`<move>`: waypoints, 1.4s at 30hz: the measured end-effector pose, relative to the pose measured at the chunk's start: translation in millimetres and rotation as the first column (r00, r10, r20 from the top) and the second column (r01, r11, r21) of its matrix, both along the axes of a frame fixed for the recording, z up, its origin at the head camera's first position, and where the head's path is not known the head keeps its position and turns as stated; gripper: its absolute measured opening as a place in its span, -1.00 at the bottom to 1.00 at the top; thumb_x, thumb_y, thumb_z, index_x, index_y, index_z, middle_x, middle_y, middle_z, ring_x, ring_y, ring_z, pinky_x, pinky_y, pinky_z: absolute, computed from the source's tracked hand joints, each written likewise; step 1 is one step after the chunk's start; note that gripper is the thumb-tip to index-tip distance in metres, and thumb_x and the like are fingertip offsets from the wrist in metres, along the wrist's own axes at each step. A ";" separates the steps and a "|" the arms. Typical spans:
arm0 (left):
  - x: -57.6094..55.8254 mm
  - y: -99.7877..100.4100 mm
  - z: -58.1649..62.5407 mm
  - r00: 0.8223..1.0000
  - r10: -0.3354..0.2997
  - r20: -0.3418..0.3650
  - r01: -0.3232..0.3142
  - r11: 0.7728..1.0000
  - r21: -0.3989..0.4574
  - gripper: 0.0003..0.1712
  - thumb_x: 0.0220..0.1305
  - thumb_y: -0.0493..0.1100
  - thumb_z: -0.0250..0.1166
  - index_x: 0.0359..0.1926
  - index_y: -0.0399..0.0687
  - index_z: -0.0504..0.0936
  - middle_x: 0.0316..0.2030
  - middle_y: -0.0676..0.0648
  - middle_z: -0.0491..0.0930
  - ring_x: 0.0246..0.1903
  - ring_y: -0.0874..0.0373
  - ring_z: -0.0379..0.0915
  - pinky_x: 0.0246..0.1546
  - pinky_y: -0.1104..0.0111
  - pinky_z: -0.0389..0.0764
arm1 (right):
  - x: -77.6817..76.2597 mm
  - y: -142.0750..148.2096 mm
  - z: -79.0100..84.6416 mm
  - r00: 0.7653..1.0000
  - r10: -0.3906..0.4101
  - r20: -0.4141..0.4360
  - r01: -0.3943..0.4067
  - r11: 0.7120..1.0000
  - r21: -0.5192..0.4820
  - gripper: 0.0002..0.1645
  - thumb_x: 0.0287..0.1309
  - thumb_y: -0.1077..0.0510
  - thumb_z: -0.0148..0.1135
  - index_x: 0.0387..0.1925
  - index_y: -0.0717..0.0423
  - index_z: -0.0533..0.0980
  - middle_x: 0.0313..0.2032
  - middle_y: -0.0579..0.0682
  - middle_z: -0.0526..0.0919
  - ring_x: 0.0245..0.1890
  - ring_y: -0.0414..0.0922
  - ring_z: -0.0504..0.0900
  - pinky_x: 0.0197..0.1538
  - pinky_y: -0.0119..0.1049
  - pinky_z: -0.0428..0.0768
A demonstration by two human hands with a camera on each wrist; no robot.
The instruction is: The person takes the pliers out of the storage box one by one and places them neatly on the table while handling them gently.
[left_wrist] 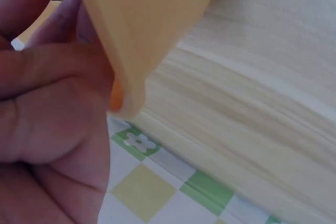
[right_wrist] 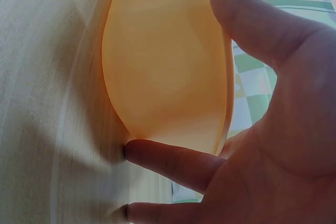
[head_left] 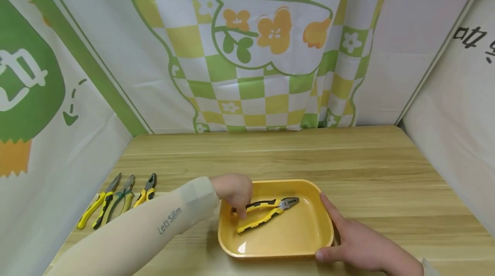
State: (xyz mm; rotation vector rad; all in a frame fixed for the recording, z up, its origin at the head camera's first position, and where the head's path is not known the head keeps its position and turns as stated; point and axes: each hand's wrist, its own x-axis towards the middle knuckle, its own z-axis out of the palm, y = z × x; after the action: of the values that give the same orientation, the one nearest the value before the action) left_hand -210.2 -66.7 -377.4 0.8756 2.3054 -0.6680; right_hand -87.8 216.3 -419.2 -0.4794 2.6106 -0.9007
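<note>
A yellow rectangular tray stands on the wooden table. Inside it lies a pair of combination pliers with yellow and black handles spread apart, its metal jaws pointing right. My left hand reaches over the tray's left rim and pinches the pliers by the handle ends. In the left wrist view, the curled fingers of the left hand are beside the tray wall, which hides part of them. My right hand holds the tray's right end between thumb and fingers; the right wrist view shows its thumb at the rim.
Three more pliers lie side by side at the table's left: yellow-and-black ones, green-handled ones and another yellow-handled pair, partly behind the left sleeve. A checked cloth hangs behind the table; white printed sheets flank both sides.
</note>
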 end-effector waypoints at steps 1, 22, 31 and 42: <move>0.0 0.3 0.1 1.000 -0.025 -0.004 0.025 1.000 -0.019 -0.45 0.21 0.23 0.41 -0.70 -0.01 0.53 -0.66 0.08 0.39 -0.56 0.18 0.22 -0.44 0.36 0.39 | -0.2 -0.1 0.2 1.000 -0.001 0.004 0.001 1.000 0.001 0.56 -0.08 -0.48 0.39 0.58 0.10 -0.34 0.02 0.27 0.62 0.00 0.05 0.58 0.11 0.19 0.44; 9.8 -23.2 13.7 0.980 0.146 0.136 -0.189 0.897 0.400 -0.71 0.16 -0.06 0.51 -0.63 0.01 0.68 -0.69 0.14 0.49 -0.61 0.27 0.27 -0.50 0.40 0.42 | -1.0 -0.4 1.8 1.000 0.019 -0.007 -0.019 1.000 0.019 0.51 -0.02 -0.44 0.38 0.58 0.10 -0.34 -0.03 0.13 0.67 -0.04 -0.04 0.60 0.09 0.10 0.49; 6.2 -47.9 23.6 0.922 0.253 0.294 -0.381 0.734 0.563 -0.89 0.11 -0.11 0.52 -0.52 0.13 0.77 -0.33 0.15 0.68 -0.23 0.21 0.53 -0.18 0.25 0.58 | -0.8 -0.5 1.8 1.000 0.024 -0.012 -0.023 1.000 0.018 0.50 0.00 -0.42 0.39 0.58 0.10 -0.34 0.01 0.17 0.65 -0.03 -0.02 0.60 0.08 0.10 0.50; 1.2 -77.9 26.6 0.803 0.307 0.511 -0.589 0.547 0.595 -0.96 0.15 -0.16 0.47 -0.39 0.01 0.81 -0.34 0.14 0.70 -0.07 0.12 0.51 0.07 -0.10 0.46 | -1.0 -0.4 1.9 1.000 0.014 -0.006 -0.014 1.000 0.010 0.52 -0.03 -0.44 0.39 0.58 0.09 -0.33 0.05 0.21 0.62 0.00 0.00 0.58 0.10 0.12 0.48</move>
State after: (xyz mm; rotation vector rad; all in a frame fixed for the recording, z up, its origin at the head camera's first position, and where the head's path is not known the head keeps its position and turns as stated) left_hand -209.1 -144.6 -350.8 0.5674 2.2908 0.6827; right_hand -88.8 215.9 -417.3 -0.4978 2.6130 -0.8823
